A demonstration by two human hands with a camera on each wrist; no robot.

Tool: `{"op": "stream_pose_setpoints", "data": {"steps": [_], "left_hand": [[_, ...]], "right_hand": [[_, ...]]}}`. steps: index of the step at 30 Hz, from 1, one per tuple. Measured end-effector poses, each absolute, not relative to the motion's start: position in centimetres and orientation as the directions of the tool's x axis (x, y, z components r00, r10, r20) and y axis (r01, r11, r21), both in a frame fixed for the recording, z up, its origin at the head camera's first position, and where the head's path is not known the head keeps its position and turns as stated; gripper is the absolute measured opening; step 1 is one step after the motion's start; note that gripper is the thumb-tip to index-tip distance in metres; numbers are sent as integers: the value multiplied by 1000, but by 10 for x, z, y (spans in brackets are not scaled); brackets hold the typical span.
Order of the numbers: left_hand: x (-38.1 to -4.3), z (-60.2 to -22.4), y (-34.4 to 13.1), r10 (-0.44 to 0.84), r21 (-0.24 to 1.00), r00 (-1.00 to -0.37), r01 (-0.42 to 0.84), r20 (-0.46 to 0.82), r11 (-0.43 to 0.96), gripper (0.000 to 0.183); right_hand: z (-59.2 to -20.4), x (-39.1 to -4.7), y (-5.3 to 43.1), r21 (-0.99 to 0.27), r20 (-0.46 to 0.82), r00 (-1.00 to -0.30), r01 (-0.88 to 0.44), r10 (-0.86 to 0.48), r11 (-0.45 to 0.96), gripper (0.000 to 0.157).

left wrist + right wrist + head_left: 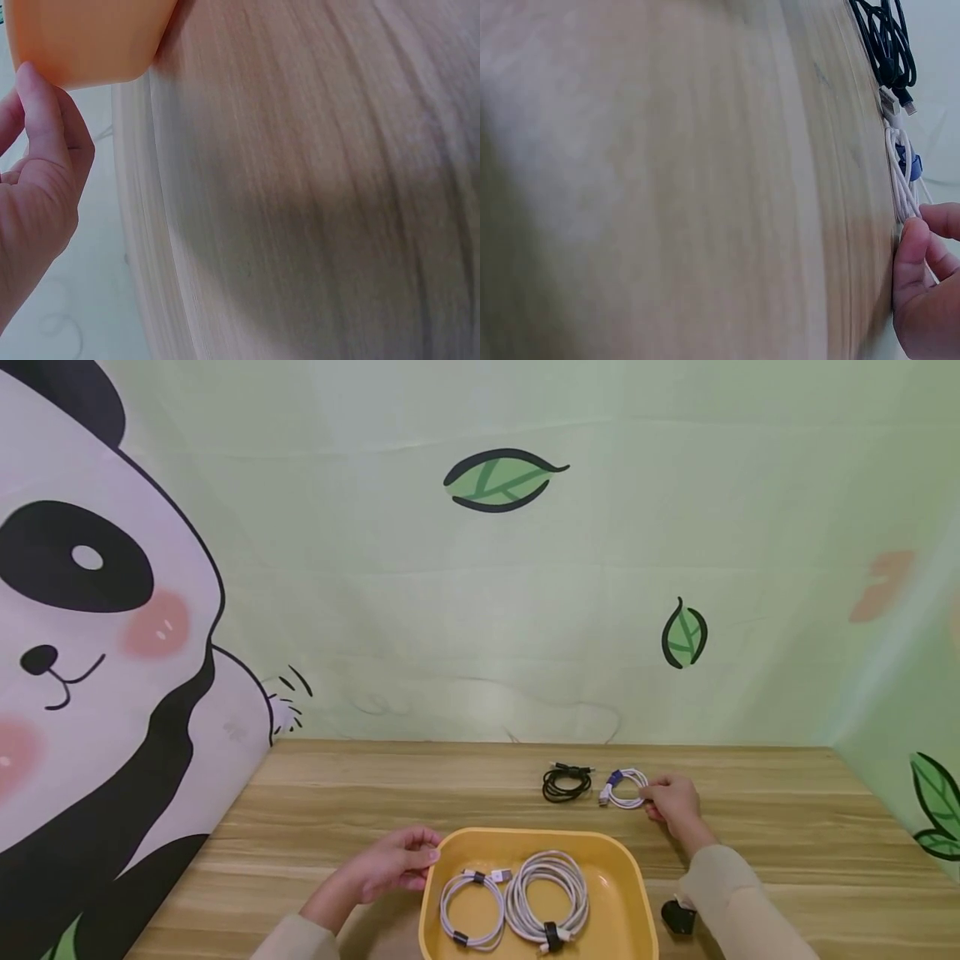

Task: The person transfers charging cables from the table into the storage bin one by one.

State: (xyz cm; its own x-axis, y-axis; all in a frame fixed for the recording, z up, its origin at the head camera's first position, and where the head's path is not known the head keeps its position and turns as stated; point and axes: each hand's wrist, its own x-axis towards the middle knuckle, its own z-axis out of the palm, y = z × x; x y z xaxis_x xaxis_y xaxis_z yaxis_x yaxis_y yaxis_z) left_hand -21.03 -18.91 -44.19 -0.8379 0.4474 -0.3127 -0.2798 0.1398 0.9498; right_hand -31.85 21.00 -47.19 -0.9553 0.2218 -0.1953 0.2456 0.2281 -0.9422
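My right hand [672, 802] pinches the near side of a small coiled white cable [630, 774] between thumb and fingertips. A blue strap [910, 162] binds this coil, and its metal plug points toward a coiled black cable [567, 783] beside it. At the left rim of a yellow tray [528, 833], my left hand [397, 862] holds the edge with thumb and bent fingers. In the left wrist view the thumb tip overlaps the tray's corner. Inside the tray lie a thin white cable coil [446, 906] with black ties and a thicker pale cable coil [573, 881] with a black strap.
A small black object [678, 917] lies right of the tray, partly behind the right sleeve [738, 893]. The wooden table [360, 777] reaches back to a green backdrop [360, 610] printed with a panda and leaves.
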Motion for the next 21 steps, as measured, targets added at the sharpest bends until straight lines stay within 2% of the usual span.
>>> {"op": "stream_pose_setpoints", "data": {"steps": [21], "left_hand": [[-210,-441,-189,449,952,-839,-273,-307,141,32]], "right_hand": [[-470,-311,206,-969,-187,-956,217,228,115,21]]}}
